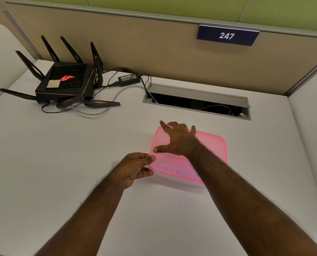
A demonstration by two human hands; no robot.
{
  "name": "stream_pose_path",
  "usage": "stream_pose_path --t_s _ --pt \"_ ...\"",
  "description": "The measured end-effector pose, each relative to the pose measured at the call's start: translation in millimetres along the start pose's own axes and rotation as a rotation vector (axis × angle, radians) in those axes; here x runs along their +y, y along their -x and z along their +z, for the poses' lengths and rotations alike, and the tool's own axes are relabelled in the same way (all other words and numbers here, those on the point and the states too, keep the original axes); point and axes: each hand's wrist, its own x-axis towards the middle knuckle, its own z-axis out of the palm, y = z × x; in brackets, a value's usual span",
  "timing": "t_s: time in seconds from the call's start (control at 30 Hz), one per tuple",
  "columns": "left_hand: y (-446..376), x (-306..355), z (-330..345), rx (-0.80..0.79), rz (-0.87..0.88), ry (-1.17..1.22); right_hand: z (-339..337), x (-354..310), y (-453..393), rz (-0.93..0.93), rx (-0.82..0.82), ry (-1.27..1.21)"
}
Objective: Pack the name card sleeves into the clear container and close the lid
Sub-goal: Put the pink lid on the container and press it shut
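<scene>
Already the pink lid (211, 143) lay over the container (172, 172) in the middle of the desk (61, 163), and faint blue marks showing through its near part were probably the card sleeves, though that could not be told for sure. The right hand (179, 141) rested flat on the lid's far left part, fingers spread, grasping nothing. The left hand (135, 167) sat against the near left corner, thumb and fingertips lightly pinched at the rim, seemingly steadying it. Whether the lid had seated all round could not be judged, and the right-hand side lay uncovered by either hand. Pressing only on the left could tip that far edge up and leave it unsealed. A push off-centre might also slide the light container across the smooth desk, or nip the left fingertips at the rim. The router (67, 82) and open cable tray (196, 100) stood well apart, so they were little threat.
</scene>
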Motion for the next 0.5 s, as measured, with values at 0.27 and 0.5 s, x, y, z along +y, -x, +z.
stream_pose_path --t_s 0.27,0.5 --pt "8 -23 8 0.087 -0.023 0.198 2 -1 1 -0.004 0.0 -0.008" --pt "10 -14 5 0.023 -0.121 0.145 2 -2 2 -0.002 0.008 -0.017"
